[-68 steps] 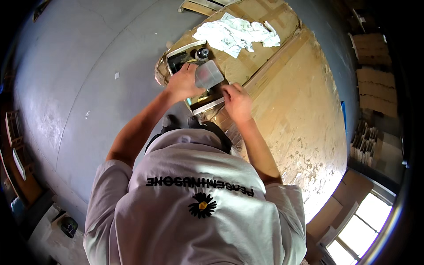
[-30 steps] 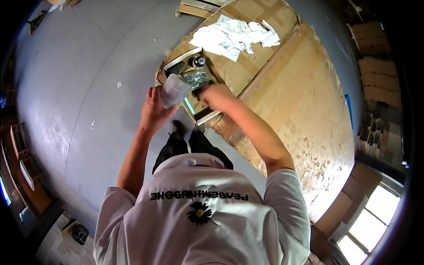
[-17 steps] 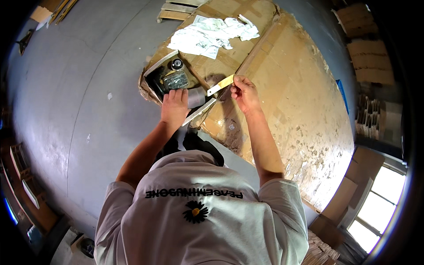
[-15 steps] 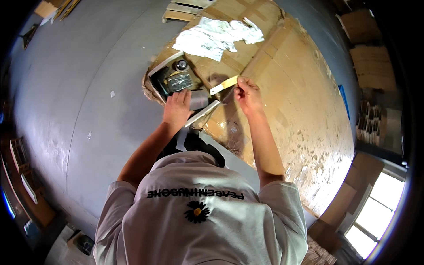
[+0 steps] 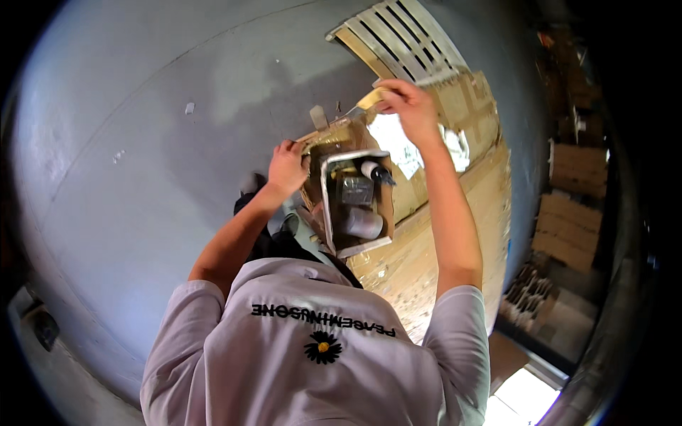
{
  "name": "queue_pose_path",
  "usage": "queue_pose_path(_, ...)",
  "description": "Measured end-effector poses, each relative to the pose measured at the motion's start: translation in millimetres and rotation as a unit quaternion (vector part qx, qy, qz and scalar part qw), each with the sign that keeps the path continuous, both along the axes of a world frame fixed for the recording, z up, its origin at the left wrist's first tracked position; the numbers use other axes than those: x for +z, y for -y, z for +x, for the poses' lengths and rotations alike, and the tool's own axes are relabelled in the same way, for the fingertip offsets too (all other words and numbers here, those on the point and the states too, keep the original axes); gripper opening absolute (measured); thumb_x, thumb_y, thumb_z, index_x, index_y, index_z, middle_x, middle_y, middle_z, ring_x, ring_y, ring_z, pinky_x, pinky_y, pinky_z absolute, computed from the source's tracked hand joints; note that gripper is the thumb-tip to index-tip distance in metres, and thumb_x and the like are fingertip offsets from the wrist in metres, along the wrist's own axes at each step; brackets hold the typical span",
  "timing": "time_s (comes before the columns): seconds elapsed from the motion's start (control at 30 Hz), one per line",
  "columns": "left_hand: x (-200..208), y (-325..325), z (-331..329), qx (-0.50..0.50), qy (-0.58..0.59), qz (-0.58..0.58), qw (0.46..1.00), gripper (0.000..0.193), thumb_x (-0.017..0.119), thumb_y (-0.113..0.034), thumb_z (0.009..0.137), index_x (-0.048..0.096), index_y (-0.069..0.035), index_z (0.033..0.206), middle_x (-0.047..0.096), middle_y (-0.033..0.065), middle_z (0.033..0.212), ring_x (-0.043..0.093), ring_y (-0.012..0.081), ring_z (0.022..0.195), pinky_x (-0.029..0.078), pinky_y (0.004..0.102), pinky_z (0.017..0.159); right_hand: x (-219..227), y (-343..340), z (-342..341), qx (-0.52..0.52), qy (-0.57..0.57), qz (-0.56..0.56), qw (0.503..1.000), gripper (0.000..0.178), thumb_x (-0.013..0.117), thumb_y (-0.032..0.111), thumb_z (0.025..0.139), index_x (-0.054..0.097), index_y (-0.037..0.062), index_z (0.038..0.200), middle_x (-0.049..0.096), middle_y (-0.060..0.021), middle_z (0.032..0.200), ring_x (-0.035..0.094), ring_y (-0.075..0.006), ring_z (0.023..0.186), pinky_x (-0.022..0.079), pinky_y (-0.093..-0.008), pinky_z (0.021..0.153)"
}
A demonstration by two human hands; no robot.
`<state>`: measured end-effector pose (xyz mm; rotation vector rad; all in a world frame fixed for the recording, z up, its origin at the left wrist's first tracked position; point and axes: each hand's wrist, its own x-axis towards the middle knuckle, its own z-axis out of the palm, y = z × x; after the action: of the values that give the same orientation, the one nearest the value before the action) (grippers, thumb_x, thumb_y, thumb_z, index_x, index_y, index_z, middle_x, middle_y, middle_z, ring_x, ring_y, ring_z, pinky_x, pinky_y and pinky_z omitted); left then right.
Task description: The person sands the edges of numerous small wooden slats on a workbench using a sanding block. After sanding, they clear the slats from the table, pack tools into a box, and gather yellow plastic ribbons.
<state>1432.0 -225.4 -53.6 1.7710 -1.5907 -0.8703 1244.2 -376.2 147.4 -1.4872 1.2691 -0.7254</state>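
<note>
My right hand (image 5: pixel 410 106) is closed around one end of a flat, yellowish hand tool (image 5: pixel 371 99), stretched out over the far edge of the cardboard. The tool's thin far part is blurred. Against the left corner of the cardboard-covered surface (image 5: pixel 444 220), my left hand (image 5: pixel 288 170) curls its fingers over the cardboard edge (image 5: pixel 307 150). Between my arms sits an open box with a white rim (image 5: pixel 327 206). Inside it lie a tilted black-and-white bottle (image 5: pixel 375 172), a clear-wrapped packet (image 5: pixel 357 190) and a greyish cylinder (image 5: pixel 362 223).
White crumpled paper or cloth (image 5: pixel 392 138) lies beyond the box. A slatted white pallet (image 5: pixel 398 39) is on the floor at the far end. A small pale piece (image 5: pixel 319 117) stands at the cardboard's far left edge. Flattened cardboard (image 5: pixel 575 177) is stacked on the right.
My view has turned toward the far left. The right hand has moved the tool farther away, past the paper. My left hand has left the box for the cardboard corner; the bottle now leans.
</note>
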Motion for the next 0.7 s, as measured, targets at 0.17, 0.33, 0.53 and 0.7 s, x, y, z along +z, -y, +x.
queue_pose_path(0.17,-1,5,2,0.027,-0.042,-0.006,0.999,0.041,0.075,-0.016,0.077,0.069,-0.009,0.117,0.062,0.0170,0.110,0.058,0.0389,0.105,0.050,0.0462,0.091,-74,58,75,0.191,-0.201,0.109,0.955,0.016,0.064,0.003,0.093,0.074,0.0022,0.106,0.071,-0.0030,0.089,0.067,-0.0111,0.078,0.055,-0.0270,0.071)
queue_pose_path(0.33,7,11,8,0.027,-0.096,0.019,0.995,0.041,0.077,-0.015,0.075,0.072,-0.010,0.115,0.062,0.0168,0.110,0.059,0.0382,0.103,0.050,0.0448,0.091,-116,72,90,0.307,-0.283,0.105,0.903,0.015,0.065,0.000,0.092,0.074,0.0001,0.103,0.072,-0.0060,0.089,0.069,-0.0143,0.077,0.058,-0.0287,0.071)
queue_pose_path(0.53,7,10,4,0.055,-0.152,0.018,0.987,0.036,0.078,-0.015,0.074,0.071,-0.008,0.108,0.061,0.0173,0.106,0.058,0.0389,0.101,0.050,0.0461,0.089,-130,87,94,0.340,-0.324,0.047,0.882,0.018,0.066,0.000,0.089,0.076,0.0061,0.102,0.073,-0.0074,0.091,0.071,-0.0198,0.077,0.058,-0.0308,0.071)
queue_pose_path(0.7,9,10,2,0.063,-0.160,0.014,0.985,0.036,0.077,-0.014,0.074,0.070,-0.007,0.108,0.060,0.0165,0.100,0.058,0.0381,0.098,0.050,0.0454,0.085,-155,89,96,0.496,-0.440,0.093,0.743,0.016,0.071,0.003,0.083,0.078,0.0077,0.096,0.075,-0.0114,0.086,0.072,-0.0225,0.075,0.057,-0.0360,0.069)
